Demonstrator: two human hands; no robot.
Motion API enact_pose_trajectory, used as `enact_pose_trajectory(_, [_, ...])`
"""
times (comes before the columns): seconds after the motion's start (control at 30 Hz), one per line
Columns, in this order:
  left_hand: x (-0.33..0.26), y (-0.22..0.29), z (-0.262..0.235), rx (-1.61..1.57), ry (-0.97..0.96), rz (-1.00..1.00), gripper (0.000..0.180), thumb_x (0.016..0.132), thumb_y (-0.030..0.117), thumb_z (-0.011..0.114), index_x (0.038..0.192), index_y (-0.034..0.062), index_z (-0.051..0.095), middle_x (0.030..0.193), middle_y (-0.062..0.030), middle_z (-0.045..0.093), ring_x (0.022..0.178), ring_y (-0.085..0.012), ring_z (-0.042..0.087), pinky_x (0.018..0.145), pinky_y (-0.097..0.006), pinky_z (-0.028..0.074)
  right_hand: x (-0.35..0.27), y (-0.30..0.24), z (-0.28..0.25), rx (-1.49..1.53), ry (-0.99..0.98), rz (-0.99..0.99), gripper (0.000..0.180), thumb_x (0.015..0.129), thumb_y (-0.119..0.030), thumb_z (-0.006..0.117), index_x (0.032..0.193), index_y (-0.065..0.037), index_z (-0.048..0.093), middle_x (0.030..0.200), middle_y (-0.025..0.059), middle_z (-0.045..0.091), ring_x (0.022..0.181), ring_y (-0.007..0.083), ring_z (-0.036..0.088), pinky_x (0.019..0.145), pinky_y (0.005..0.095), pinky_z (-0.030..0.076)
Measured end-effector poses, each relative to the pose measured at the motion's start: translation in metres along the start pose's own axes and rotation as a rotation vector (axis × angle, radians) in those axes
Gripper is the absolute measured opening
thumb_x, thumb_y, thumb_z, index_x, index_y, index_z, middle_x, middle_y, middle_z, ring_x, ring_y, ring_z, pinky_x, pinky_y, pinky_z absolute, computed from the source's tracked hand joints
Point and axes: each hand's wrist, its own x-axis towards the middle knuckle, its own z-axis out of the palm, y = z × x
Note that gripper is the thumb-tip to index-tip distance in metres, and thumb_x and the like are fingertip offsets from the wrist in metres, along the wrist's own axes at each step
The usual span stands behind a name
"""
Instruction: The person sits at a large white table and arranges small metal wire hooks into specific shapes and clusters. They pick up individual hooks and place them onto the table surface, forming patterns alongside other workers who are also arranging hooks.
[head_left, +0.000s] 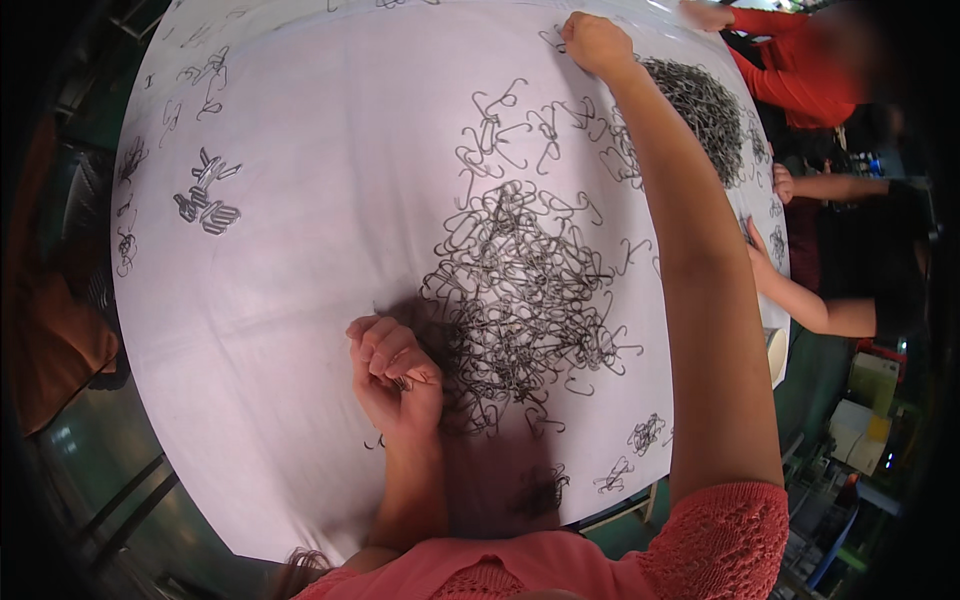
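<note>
Wire hooks lie in a tangled grey pile (520, 290) on the white-covered table (300, 250). Just at the pile's near-left edge sits the left hand (393, 372), fingers curled shut on a few hooks — the heap spreads away to its right. The right hand (597, 42) reaches far beyond the pile, closed and pressing the cloth among scattered hooks (540, 125); whether it grips one I cannot tell.
</note>
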Motion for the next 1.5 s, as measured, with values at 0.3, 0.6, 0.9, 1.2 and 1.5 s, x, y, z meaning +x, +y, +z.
enact_pose_trajectory(0.3, [0.004, 0.014, 0.001, 0.090, -0.070, -0.039, 0.015, 0.087, 0.003, 0.042, 0.091, 0.0086, 0.055, 0.073, 0.0008, 0.048, 0.069, -0.0106, 0.046, 0.062, -0.025, 0.041, -0.231, 0.021, -0.198, 1.281, -0.483, 0.339, 0.013, 0.088, -0.019, 0.053, 0.087, -0.008, 0.059, 0.054, -0.0056, 0.042, 0.043, 0.0024, 0.028, 0.040, 0.0193, 0.020])
enact_pose_trajectory(0.6, [0.012, 0.009, -0.007, 0.200, -0.146, -0.029, 0.015, 0.089, 0.003, 0.039, 0.091, 0.0037, 0.053, 0.078, -0.0039, 0.054, 0.069, -0.0153, 0.051, 0.064, -0.028, 0.046, -0.517, 0.098, -0.232, 0.687, -0.120, 1.133, 0.013, 0.077, -0.016, 0.064, 0.087, -0.008, 0.067, 0.066, -0.0062, 0.053, 0.045, 0.0012, 0.030, 0.040, 0.0203, 0.020])
enact_pose_trajectory(0.9, [0.009, 0.009, -0.007, 0.163, -0.124, -0.036, 0.015, 0.090, 0.006, 0.039, 0.091, 0.0036, 0.054, 0.078, -0.0047, 0.054, 0.069, -0.0160, 0.051, 0.063, -0.029, 0.046, -0.565, 0.121, -0.185, 0.357, -0.224, 1.014, 0.028, 0.072, -0.028, 0.071, 0.083, -0.003, 0.068, 0.067, 0.0037, 0.060, 0.057, 0.0115, 0.051, 0.055, 0.0272, 0.041])
enact_pose_trajectory(1.2, [0.003, 0.011, 0.002, 0.077, -0.098, -0.040, 0.015, 0.090, 0.008, 0.039, 0.092, 0.0057, 0.053, 0.073, -0.0030, 0.049, 0.069, -0.0146, 0.049, 0.063, -0.027, 0.044, -0.362, 0.017, -0.175, 0.955, -0.303, 0.664, 0.020, 0.083, -0.025, 0.062, 0.091, -0.006, 0.063, 0.060, -0.0088, 0.045, 0.048, 0.0017, 0.031, 0.043, 0.0184, 0.023])
enact_pose_trajectory(1.5, [0.003, 0.014, 0.006, 0.066, -0.098, 0.011, 0.013, 0.090, 0.005, 0.040, 0.095, 0.0081, 0.052, 0.072, 0.0003, 0.046, 0.070, -0.0120, 0.048, 0.063, -0.027, 0.044, -0.177, -0.014, -0.060, 0.907, -0.083, 0.524, 0.014, 0.080, -0.018, 0.062, 0.084, -0.005, 0.065, 0.059, -0.0047, 0.049, 0.049, 0.0032, 0.039, 0.043, 0.0187, 0.028])
